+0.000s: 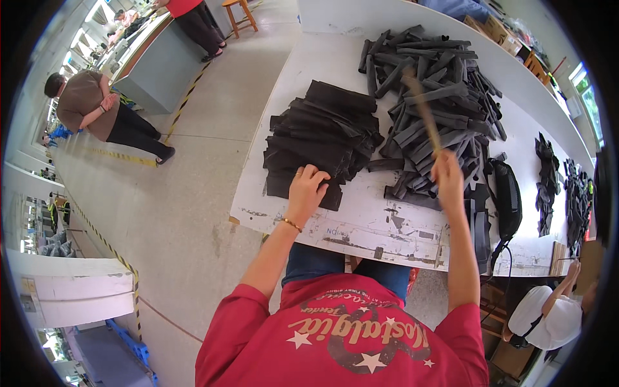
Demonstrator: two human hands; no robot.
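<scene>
My left hand (305,190) rests at the near edge of a wide stack of flat black pieces (329,132), leather or cloth, I cannot tell which. Its fingers are bent and closed on the edge of a black piece there. Raised over the table, my right hand (448,175) is closed around the lower end of a long wooden stick (425,113). Motion smears the stick, and whether its far end bears a head I cannot make out. Behind it spreads a heap of rolled dark grey and black pieces (445,97).
The white table (271,216) has a worn front edge and a raised back wall (400,18). A black bag-like object (506,197) with a cord lies right of the heap. Further right are black bundles (547,184). One person (90,106) stands left; another (554,322) is at the right.
</scene>
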